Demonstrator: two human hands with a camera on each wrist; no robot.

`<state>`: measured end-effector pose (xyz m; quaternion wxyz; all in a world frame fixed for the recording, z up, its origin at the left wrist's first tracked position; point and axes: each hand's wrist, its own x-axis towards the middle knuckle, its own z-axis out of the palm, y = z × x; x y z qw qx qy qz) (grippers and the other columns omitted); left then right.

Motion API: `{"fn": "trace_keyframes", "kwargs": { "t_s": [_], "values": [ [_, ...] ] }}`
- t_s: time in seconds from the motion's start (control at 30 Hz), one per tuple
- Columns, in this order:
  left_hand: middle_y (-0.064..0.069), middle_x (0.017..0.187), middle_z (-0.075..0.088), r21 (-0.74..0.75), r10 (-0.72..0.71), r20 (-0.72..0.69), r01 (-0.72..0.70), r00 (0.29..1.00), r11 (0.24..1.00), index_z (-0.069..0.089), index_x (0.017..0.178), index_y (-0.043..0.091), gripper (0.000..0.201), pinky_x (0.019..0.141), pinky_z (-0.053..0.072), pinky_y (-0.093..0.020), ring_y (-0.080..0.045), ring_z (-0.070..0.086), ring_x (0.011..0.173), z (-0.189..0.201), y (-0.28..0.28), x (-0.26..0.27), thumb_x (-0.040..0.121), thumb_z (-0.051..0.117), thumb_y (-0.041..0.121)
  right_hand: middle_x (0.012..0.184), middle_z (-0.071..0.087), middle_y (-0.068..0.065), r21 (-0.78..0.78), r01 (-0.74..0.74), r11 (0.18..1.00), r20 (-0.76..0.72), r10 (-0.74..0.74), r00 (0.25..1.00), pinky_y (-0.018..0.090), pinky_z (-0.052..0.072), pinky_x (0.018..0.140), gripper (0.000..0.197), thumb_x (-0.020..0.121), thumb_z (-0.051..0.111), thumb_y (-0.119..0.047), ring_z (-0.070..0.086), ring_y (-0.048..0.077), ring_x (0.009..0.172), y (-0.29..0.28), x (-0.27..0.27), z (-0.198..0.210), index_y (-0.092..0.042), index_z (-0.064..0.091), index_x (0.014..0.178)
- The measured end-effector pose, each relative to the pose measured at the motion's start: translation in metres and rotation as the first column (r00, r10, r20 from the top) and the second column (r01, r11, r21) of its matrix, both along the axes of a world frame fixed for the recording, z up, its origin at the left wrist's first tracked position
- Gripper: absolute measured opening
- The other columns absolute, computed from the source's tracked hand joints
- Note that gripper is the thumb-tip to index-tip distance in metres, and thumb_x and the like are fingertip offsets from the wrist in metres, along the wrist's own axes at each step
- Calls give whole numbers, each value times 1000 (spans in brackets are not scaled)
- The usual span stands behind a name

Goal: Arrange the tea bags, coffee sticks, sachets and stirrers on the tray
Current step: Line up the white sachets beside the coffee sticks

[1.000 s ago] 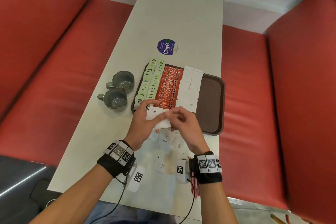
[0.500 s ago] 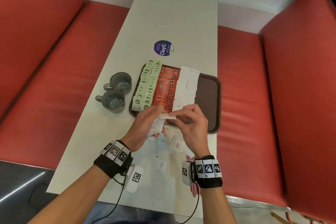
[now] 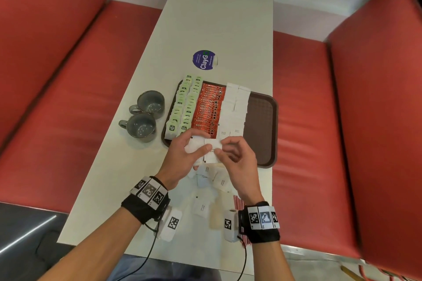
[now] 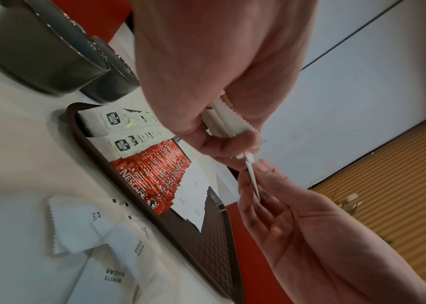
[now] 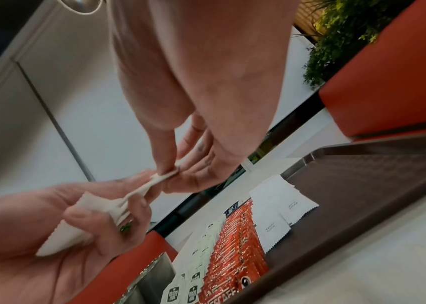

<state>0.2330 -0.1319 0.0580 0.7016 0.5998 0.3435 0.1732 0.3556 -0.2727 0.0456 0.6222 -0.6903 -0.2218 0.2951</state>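
Observation:
A brown tray carries two rows of green tea bags, a row of red coffee sticks and two rows of white sugar sachets. Over the tray's near edge my left hand grips a small stack of white sachets. My right hand pinches the edge of one sachet sticking out of that stack, also seen as the pinched sachet. More loose sachets lie on the table under my hands. Red stirrers peek out beside my right wrist.
Two grey cups stand left of the tray, close to its rim. A round blue sticker lies beyond the tray. The tray's right third is bare. Red benches flank the narrow white table.
Both hands stay together at the tray's near edge. The right fingers have shifted their pinch on a sachet at the left hand's stack. The head view has moved slightly.

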Motion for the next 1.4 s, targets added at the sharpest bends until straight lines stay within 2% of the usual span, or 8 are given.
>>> {"fn": "trace_keyframes", "kwargs": {
  "t_s": [0.27, 0.43, 0.6, 0.7, 0.97, 1.07, 1.23, 1.4],
  "values": [
    [-12, 132, 67, -193, 54, -58, -64, 997, 979, 59, 136, 24, 37, 73, 63, -32, -31, 79, 101, -17, 4, -7, 106, 62, 2, 89, 79, -10, -367, 325, 872, 175, -278, 945, 48, 57, 98, 26, 96, 83, -21, 74, 20, 96, -9, 68, -74, -28, 61, 107],
    [-4, 142, 60, -233, 25, -80, -43, 997, 971, 55, 140, 29, 59, 84, 64, -33, -18, 70, 119, -21, 5, -6, 100, 53, -14, 90, 76, -9, -459, 303, 835, 275, -190, 942, 19, 43, 82, 23, 97, 81, -17, 71, 25, 101, 6, 98, -93, -20, 61, 109],
    [-3, 140, 65, -161, -17, -113, -1, 993, 987, 55, 140, 42, 70, 105, 58, -57, -19, 68, 123, -20, 8, -7, 99, 58, -14, 86, 72, -13, -493, 276, 825, 315, -126, 941, 42, 55, 92, 22, 96, 82, -15, 68, 29, 103, 24, 109, -102, -24, 63, 101],
    [0, 140, 67, -155, -35, -104, 18, 994, 988, 54, 144, 43, 72, 106, 57, -58, -16, 69, 124, -19, 10, -8, 99, 61, -13, 89, 70, -4, -508, 275, 816, 324, -114, 939, 36, 56, 88, 19, 96, 82, -10, 68, 22, 93, 28, 109, -100, -15, 66, 106],
    [12, 134, 71, -155, -55, -49, 47, 997, 987, 49, 150, 37, 72, 89, 61, -32, -2, 69, 120, -12, 7, -8, 99, 67, -10, 102, 68, 5, -574, 312, 757, 398, -75, 914, 37, 50, 82, 21, 97, 78, -12, 65, 23, 94, 36, 100, -98, -17, 62, 108],
    [6, 137, 69, -159, -48, -23, 44, 999, 986, 50, 151, 35, 71, 84, 61, -27, -2, 69, 119, -9, 5, -7, 98, 69, -10, 103, 69, 2, -473, 311, 825, 415, -103, 904, 39, 56, 85, 16, 100, 76, -21, 64, 15, 87, 36, 89, -77, -18, 64, 110],
    [-1, 137, 69, -113, -29, -2, 28, 1000, 993, 58, 146, 38, 69, 86, 65, -37, -16, 72, 119, -8, 3, -5, 95, 77, -4, 90, 78, -4, -246, 94, 965, 130, -64, 990, 33, 62, 78, 16, 106, 70, -38, 74, 12, 81, 27, 47, -21, -23, 74, 102],
    [-4, 133, 70, -82, -43, 1, 43, 999, 996, 63, 139, 31, 60, 84, 67, -53, -26, 72, 120, -7, 1, -4, 90, 85, 4, 94, 80, 0, -175, -134, 975, -20, 133, 991, 34, 63, 74, 7, 103, 76, -30, 74, 21, 83, 12, 15, 7, -23, 78, 102]
  ]
}}
